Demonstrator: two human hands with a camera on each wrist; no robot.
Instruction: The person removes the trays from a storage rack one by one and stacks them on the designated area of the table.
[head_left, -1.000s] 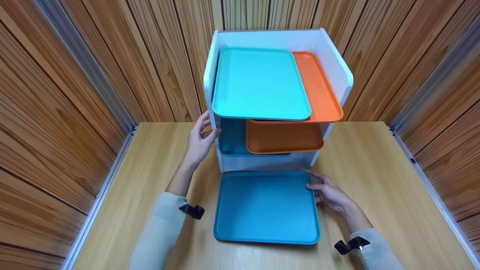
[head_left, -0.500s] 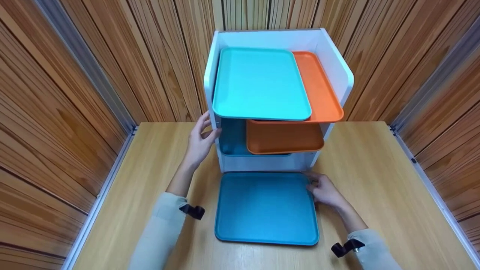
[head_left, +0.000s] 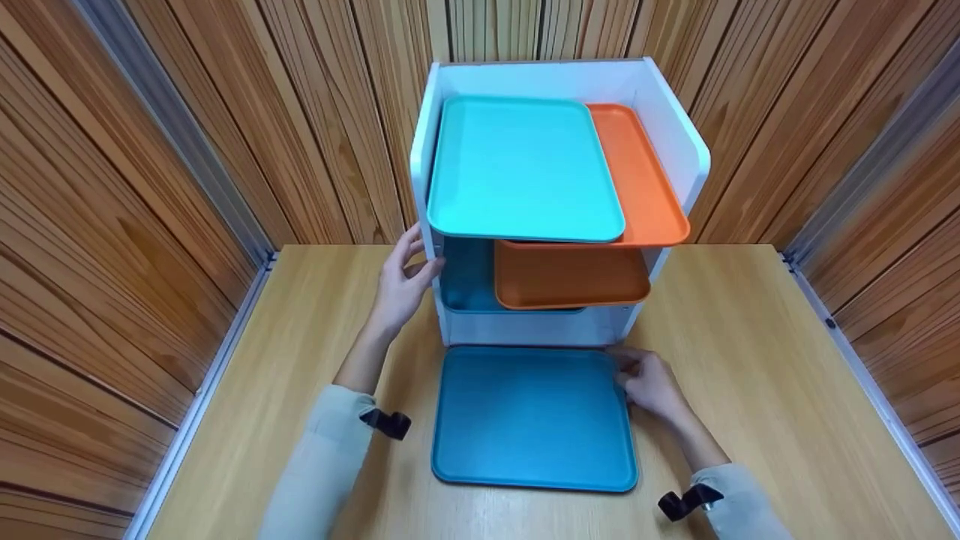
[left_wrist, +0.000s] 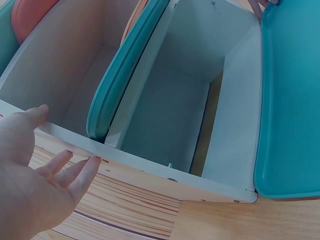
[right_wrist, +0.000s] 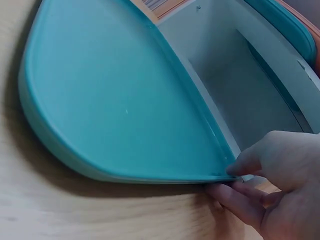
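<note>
A blue serving tray (head_left: 532,420) lies flat on the table in front of a white shelf unit (head_left: 525,328). My right hand (head_left: 652,382) pinches its far right corner, thumb on the rim and fingers underneath, as the right wrist view shows. My left hand (head_left: 401,285) touches the unit's left side panel, thumb near the front edge and fingers along the outside. On the top level a turquoise tray (head_left: 525,169) overlaps an orange tray (head_left: 637,176). On the level below, a brown-orange tray (head_left: 570,277) partly covers another blue tray (head_left: 466,277).
The left wrist view shows the unit's bottom compartment (left_wrist: 170,100) with bare inner walls. Wood-grain panels (head_left: 322,120) stand behind and at both sides of the wooden table (head_left: 750,337). Metal rails (head_left: 206,382) run along the table's sides.
My right hand has shifted slightly left and closed on the tray's corner. The front tray has turned a little and now sits straighter before the unit. My left hand stays in place.
</note>
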